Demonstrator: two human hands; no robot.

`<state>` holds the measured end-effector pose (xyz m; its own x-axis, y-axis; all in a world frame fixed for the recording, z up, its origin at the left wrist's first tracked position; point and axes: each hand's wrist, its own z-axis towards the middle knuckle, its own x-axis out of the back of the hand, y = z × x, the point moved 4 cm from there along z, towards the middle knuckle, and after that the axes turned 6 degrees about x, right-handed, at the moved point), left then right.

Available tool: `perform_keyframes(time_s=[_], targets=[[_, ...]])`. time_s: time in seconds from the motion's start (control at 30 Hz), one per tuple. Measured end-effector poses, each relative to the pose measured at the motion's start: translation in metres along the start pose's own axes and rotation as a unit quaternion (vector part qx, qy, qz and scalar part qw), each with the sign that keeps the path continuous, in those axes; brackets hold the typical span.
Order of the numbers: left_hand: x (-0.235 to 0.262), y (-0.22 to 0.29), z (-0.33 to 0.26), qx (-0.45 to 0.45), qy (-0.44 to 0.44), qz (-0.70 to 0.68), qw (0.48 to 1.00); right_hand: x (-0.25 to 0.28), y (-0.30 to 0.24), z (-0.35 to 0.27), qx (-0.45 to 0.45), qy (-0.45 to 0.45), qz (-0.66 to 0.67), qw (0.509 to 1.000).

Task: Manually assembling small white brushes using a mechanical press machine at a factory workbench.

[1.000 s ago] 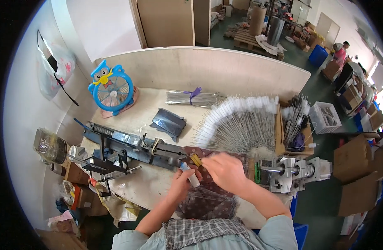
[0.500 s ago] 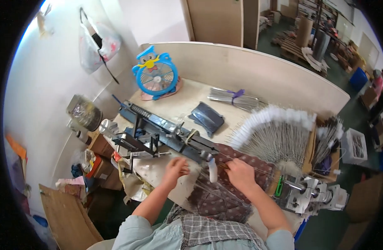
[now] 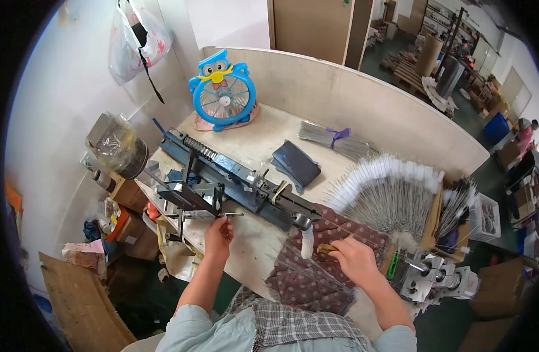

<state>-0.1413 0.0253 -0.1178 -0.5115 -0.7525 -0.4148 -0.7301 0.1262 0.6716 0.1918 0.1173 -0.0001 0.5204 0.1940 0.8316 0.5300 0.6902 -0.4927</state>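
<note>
My left hand [image 3: 218, 236] is closed, its fingertips up against the thin metal rod [image 3: 234, 214] of a black metal fixture [image 3: 190, 196]; what it pinches is hidden. My right hand [image 3: 357, 259] grips a small yellow-brown tool [image 3: 325, 249], whose kind I cannot make out, over a brown dotted cloth [image 3: 293, 267]. Between the hands, a white brush head [image 3: 307, 243] hangs below the round metal end [image 3: 303, 221] of a long dark machine rail [image 3: 237, 182]. Thin wires lie across the cloth.
White-tipped wire brushes [image 3: 392, 193] fan out at the right, beside a clamp-like metal machine [image 3: 436, 278]. A purple-tied wire bundle [image 3: 337, 139], a dark pouch [image 3: 297, 164] and a blue fan [image 3: 224, 97] stand or lie farther back. Cartons [image 3: 131, 196] are at left.
My left hand has moved left and up to the fixture's rod. My right hand has drawn right and down, away from the brush head, with the yellow-brown tool. The view has shifted slightly.
</note>
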Motion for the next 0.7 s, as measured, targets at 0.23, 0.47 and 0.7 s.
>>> perform_keyframes(time_s=[0.23, 0.47, 0.7], targets=[[-0.149, -0.082, -0.098, 0.035, -0.246, 0.163, 0.955, 0.055, 0.012, 0.008, -0.018, 0.131, -0.027, 0.991], [-0.209, -0.113, -0.104, 0.008, -0.341, 0.185, 0.922, 0.055, 0.039, -0.017, -0.098, 0.138, 0.152, 0.974], [-0.207, -0.116, -0.100, -0.030, -0.297, 0.189, 0.936, 0.062, 0.030, -0.022, 0.011, 0.097, 0.121, 0.988]])
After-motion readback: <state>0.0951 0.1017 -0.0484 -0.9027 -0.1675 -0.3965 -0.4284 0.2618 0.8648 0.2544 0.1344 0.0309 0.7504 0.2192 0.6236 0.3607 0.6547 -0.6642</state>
